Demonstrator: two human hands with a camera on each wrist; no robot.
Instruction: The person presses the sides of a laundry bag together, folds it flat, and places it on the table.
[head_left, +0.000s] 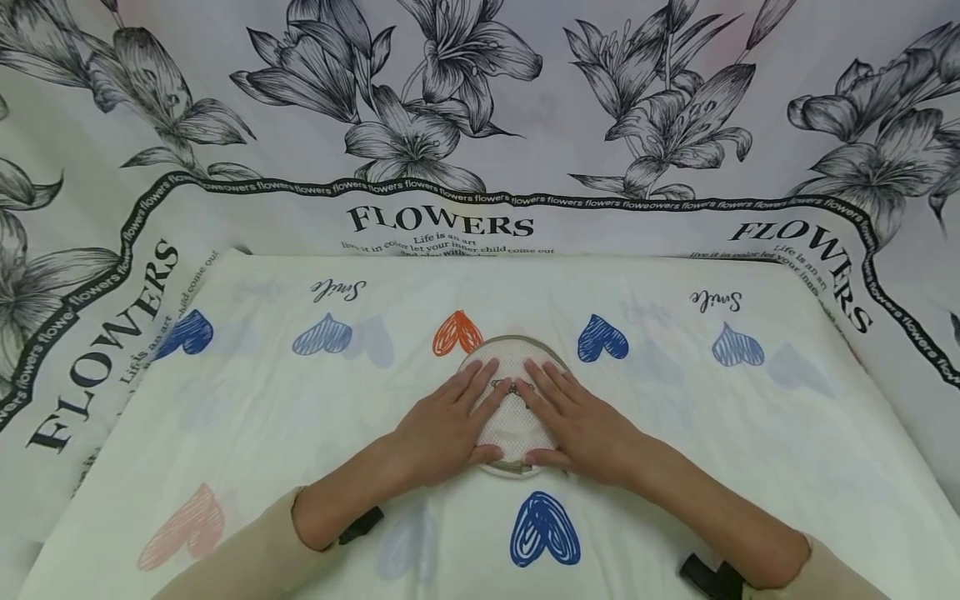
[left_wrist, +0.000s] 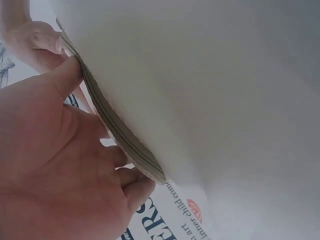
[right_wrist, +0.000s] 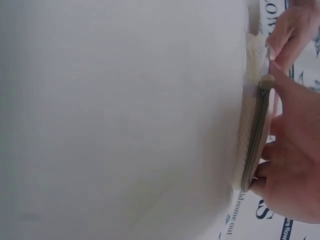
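A round cream mesh pouch [head_left: 513,432] lies on the cloth in front of me, with a small dark print near its middle. An olive zipper [left_wrist: 118,125] runs around its side. My left hand [head_left: 444,432] rests on the pouch's left half, fingers extended over the top and thumb at the near rim. On the other half lies my right hand [head_left: 596,427], fingers spread in the same way. Both sets of fingertips come close together around the print. In the right wrist view the zipper [right_wrist: 257,137] ends at a tan tab near the thumb.
A white tablecloth [head_left: 300,433] printed with hearts covers the table. Behind it hangs a floral cloth [head_left: 555,150] with black lettering. A blue heart print [head_left: 545,529] shows just in front of the pouch. Dark wrist straps show on both forearms.
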